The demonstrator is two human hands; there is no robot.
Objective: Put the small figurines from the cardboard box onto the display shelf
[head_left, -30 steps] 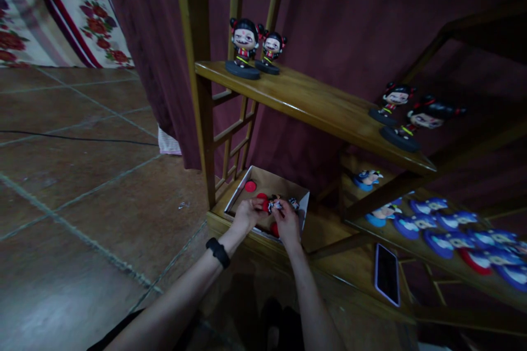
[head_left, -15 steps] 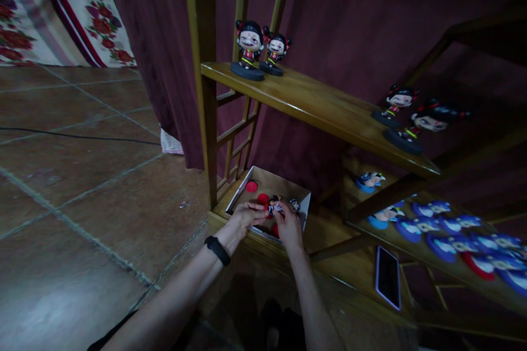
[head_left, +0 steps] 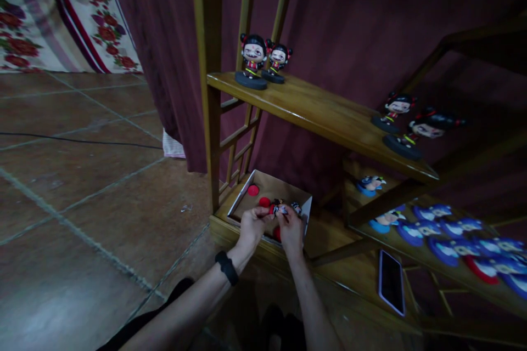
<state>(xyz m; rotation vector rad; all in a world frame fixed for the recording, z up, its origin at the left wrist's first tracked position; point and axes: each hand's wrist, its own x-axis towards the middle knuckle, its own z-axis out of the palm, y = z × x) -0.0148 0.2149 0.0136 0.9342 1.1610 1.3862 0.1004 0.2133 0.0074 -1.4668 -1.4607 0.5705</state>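
Note:
Over an open cardboard box (head_left: pixel 244 197), both hands meet at a small figurine (head_left: pixel 281 209) with a dark top and a pale lower part. My left hand (head_left: pixel 252 226), below a black wristband, pinches the red round base at the figurine's left end. My right hand (head_left: pixel 291 230) has its fingers closed on the figurine's body from the right. Inside the box lie red discs, one (head_left: pixel 253 190) near the back left corner and another (head_left: pixel 264 202) just behind my left fingers. A second small figurine (head_left: pixel 295 207) lies by the box's right wall, partly hidden by my right hand.
A wooden shelf (head_left: pixel 321 107) above the box bears black-haired figurines (head_left: pixel 252 57) on dark bases. On a lower shelf to the right stand several blue-and-white figurines (head_left: pixel 420 228). A phone (head_left: pixel 391 282) lies right of the box. A dark cable (head_left: pixel 82 141) crosses the tiled floor.
My left hand has turned and its fingers have closed in a pinch at the red base. The figurine is tilted more to the side. The view has shifted slightly.

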